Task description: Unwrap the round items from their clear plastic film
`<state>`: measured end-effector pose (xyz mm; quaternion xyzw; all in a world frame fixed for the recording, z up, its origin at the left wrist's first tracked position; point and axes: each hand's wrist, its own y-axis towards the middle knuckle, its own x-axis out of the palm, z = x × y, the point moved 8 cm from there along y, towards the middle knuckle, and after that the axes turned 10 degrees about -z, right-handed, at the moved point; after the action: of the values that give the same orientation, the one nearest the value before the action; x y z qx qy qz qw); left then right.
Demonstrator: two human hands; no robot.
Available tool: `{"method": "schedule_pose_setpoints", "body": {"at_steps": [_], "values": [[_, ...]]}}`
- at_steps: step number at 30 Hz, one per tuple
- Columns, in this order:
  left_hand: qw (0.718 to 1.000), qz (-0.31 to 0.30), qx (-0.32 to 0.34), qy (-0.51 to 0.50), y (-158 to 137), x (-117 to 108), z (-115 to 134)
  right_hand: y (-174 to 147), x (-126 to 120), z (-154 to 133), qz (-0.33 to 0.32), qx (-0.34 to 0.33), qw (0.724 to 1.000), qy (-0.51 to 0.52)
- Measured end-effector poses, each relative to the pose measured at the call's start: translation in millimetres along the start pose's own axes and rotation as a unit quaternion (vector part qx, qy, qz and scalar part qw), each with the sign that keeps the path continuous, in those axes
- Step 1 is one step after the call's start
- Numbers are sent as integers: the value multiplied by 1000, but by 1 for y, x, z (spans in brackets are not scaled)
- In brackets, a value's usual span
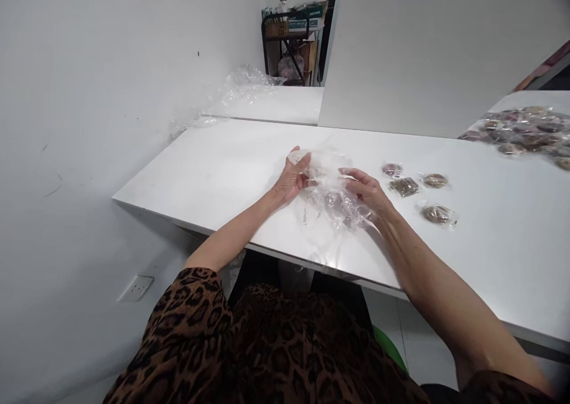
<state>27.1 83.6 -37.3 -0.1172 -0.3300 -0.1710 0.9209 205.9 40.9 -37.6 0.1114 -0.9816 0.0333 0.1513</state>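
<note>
Over the white table, a crinkled clear plastic bag (327, 169) is stretched between my two hands. My left hand (294, 177) pinches its left side between thumb and fingers. On the other side, my right hand (367, 191) has its fingers bent around the plastic; its thumb is partly hidden. Something pale purple shows through the lower part of the plastic, too blurred by glare to name. To the right of my right hand lie several small clear-wrapped packets: a purplish one (392, 169), a brown square one (404, 186) and brown round ones (437, 214).
A large pile of similar wrapped packets (525, 128) covers the table's far right. Loose clear plastic (249, 83) lies by the left wall. Behind the table stands a black rack (287, 35) with boxes. A white panel (401, 53) rises along the back edge.
</note>
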Motion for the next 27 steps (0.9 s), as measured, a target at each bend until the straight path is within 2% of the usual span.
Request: {"method": "schedule_pose_setpoints", "body": {"at_steps": [3, 7, 9, 12, 15, 18, 20, 23, 25, 27], "values": [[997, -59, 19, 55, -4, 11, 4, 2, -13, -5, 31, -25, 999, 3], [993, -51, -11, 104, -3, 4, -3, 2, -22, -17, 33, -71, 997, 10], [989, -74, -28, 126, -3, 5, -5, 1, -26, -23, 26, -87, 995, 32], [970, -163, -62, 170, -9, 20, -8, -3, -29, -35, 10, -121, 990, 72], [932, -265, -139, 207, -22, 36, -20, -10, -28, -51, 7, -170, 983, 69], [912, -308, -180, 203, -29, 43, -32, -11, -28, -52, 23, -166, 986, 18], [928, -284, -157, 185, -23, 40, -33, -8, -30, -43, 41, -146, 988, -21], [965, -185, -86, 168, -8, 28, -28, -4, -30, -27, 83, -136, 983, -95], [978, -113, -41, 172, -3, 19, -23, -6, -24, -22, 104, -153, 968, -171], [982, -66, -10, 178, -4, 16, -20, -10, -7, -19, 90, -173, 945, -262]]}}
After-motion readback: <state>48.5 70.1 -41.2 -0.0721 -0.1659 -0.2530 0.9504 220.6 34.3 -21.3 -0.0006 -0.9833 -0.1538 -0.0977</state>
